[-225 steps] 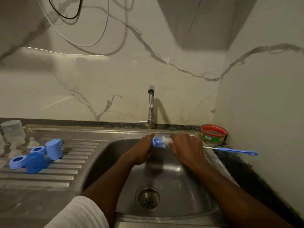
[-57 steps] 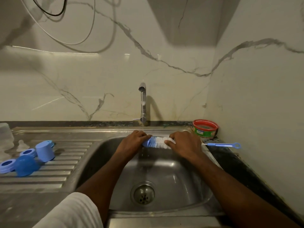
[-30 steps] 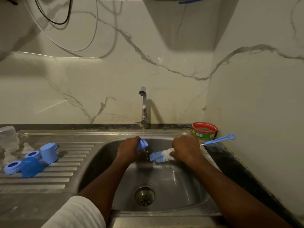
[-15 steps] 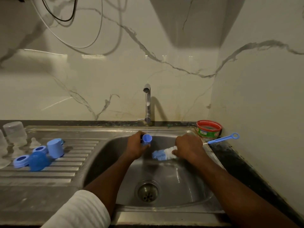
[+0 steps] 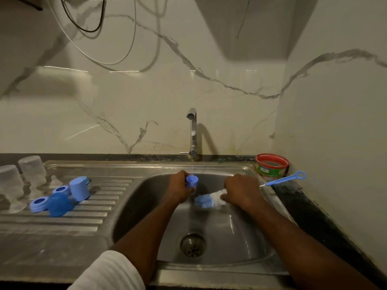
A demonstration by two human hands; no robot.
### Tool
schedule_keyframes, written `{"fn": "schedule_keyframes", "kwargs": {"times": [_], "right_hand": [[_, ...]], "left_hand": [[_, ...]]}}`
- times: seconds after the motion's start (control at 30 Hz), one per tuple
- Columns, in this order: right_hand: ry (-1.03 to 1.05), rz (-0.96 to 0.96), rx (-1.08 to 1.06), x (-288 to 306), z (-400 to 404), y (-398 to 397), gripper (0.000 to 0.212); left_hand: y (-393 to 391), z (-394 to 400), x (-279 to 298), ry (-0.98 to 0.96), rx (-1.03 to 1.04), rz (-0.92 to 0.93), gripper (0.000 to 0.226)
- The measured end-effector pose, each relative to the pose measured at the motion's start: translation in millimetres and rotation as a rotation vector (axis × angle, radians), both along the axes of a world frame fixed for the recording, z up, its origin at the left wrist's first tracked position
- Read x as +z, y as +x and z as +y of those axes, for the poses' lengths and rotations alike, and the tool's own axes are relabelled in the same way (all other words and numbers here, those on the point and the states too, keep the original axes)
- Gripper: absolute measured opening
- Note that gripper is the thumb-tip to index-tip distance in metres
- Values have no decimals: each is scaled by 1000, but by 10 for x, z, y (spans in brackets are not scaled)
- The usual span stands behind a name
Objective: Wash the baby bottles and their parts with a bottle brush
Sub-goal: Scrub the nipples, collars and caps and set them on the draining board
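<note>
Over the steel sink basin [image 5: 247,233], the left hand [image 5: 180,188] curled its grip round a small blue plastic cap [image 5: 191,181] under the tap's thin stream [image 5: 191,147]. At three o'clock, the right hand [image 5: 240,191] clenched the blue-and-white bristled bottle brush [image 5: 207,199]. Wet plastic risked slipping toward the six-o'clock drain [image 5: 193,245].

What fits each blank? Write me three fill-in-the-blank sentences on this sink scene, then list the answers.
1. The left hand holds a small blue cap under the thin stream from the ____.
2. The right hand grips the bottle ____, bristles pointing toward the cap.
3. The red-rimmed tub sits at the sink's back ____ corner.

Answers: faucet; brush; right
</note>
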State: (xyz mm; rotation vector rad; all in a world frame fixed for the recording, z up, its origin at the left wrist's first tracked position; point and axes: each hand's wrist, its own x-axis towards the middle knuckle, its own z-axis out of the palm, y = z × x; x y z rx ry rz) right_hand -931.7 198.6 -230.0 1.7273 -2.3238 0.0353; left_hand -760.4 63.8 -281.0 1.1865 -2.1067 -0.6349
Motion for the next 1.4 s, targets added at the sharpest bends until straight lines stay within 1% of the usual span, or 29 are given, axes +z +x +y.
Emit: {"fn": "schedule_keyframes", "kwargs": {"times": [0.13, 0.27, 0.37, 0.47, 0.57, 0.6, 0.67, 0.7, 0.73, 0.83, 0.9, 0.97, 1.03, 1.07, 1.13, 1.17, 1.27, 1.37, 1.4], "right_hand": [[6, -8, -15, 4, -2, -47, 42], [16, -11, -23, -31, -20, -87, 44], [2, -7, -27, -52, -45, -99, 44], [12, -8, -35, -46, -44, -114, 45], [18, -8, -44, -34, -32, -136, 44], [18, -10, -45, -30, -28, -144, 44], [26, -14, -48, -26, -22, -141, 44], [34, -16, -48, -27, -22, -133, 44], [44, -17, -47, -25, -23, -127, 44], [44, -35, -40, -17, -21, -132, 45], [43, -31, -32, -11, -1, -125, 45], [50, -30, -30, -13, 9, -116, 44], [46, -46, -28, -5, 12, -117, 44], [42, -54, -28, 4, 14, -122, 44], [43, -53, -32, -3, 16, -114, 45], [43, -51, -35, -4, 20, -115, 45], [38, -53, -31, -4, 22, -119, 46], [22, -48, -23, -4, 25, -124, 45], [21, -49, -22, 0, 21, -130, 45]], "left_hand": [[38, -71, 57, -54, 40, 81, 46], [-4, -88, 28, -36, 39, 39, 49], [-42, -108, 55, -59, 63, 151, 46], [-29, -66, 58, -43, 48, 62, 42], [-19, -78, 75, -51, 34, 134, 41], [-17, -73, 79, -47, 29, 129, 41], [-2, -55, 55, -24, 21, 17, 39], [5, -45, 55, -14, 22, 5, 39], [11, -36, 69, -18, 17, 25, 41], [5, -52, 116, -33, 24, 163, 46], [20, -41, 110, -38, 43, 81, 42], [25, -50, 93, -16, 56, 92, 42], [16, -81, 79, -18, 49, 156, 42], [18, -79, 84, -14, 48, 140, 40], [45, -70, 62, 2, 64, 41, 38], [47, -75, 56, 0, 69, 38, 38], [39, -101, 62, -17, 62, 130, 41], [34, -66, 59, 39, 40, 9, 40], [24, -65, 63, 40, 36, 35, 39]]}}
